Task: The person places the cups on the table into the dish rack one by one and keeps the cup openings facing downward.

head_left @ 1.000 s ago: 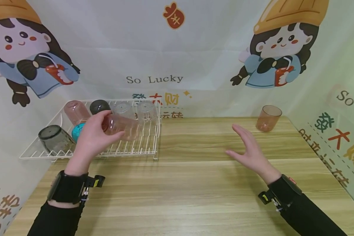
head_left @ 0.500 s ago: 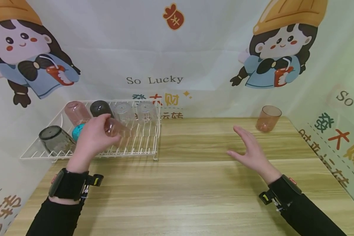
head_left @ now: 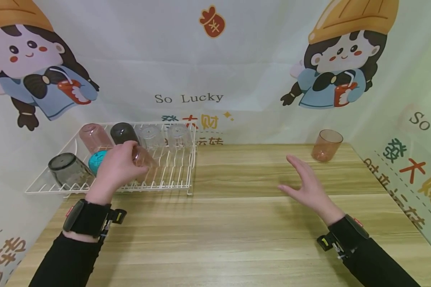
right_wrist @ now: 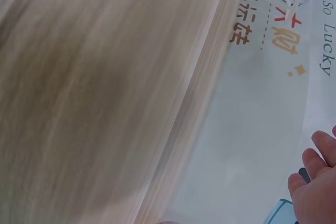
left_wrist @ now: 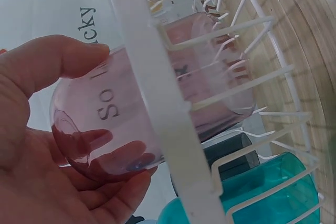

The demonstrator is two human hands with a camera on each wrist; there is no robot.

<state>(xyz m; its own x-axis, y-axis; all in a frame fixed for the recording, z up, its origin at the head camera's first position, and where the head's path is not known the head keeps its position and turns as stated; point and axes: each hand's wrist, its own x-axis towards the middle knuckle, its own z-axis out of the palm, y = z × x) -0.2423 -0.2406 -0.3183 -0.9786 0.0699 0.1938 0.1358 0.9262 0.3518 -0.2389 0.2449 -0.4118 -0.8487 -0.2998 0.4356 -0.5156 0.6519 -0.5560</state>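
Note:
My left hand (head_left: pixel 118 165) grips a clear pink cup (left_wrist: pixel 115 108) by its base end, thumb on one side and fingers on the other. The cup lies tilted among the wires of the white rack (head_left: pixel 172 185), its mouth pointing down into it. Just left of that hand a teal cup (head_left: pixel 96 161) is partly hidden by the hand. Over the right side of the wooden table my right hand (head_left: pixel 307 187) hovers with fingers spread, holding nothing. Nearest to it, farther back, an upright orange-pink cup (head_left: pixel 327 146) stands on the table.
On the rack's back row sit a pink cup (head_left: pixel 95 137), a dark grey cup (head_left: pixel 123 133) and two clear cups, one of them a clear cup (head_left: pixel 179 136) at the right end. A grey cup (head_left: pixel 70 169) leans at the front left. A printed cloth (head_left: pixel 251 79) hangs behind the table.
The left hand has lowered the pink cup into the rack, tilting it down and drawing it slightly left, then a little right. The right hand has barely moved.

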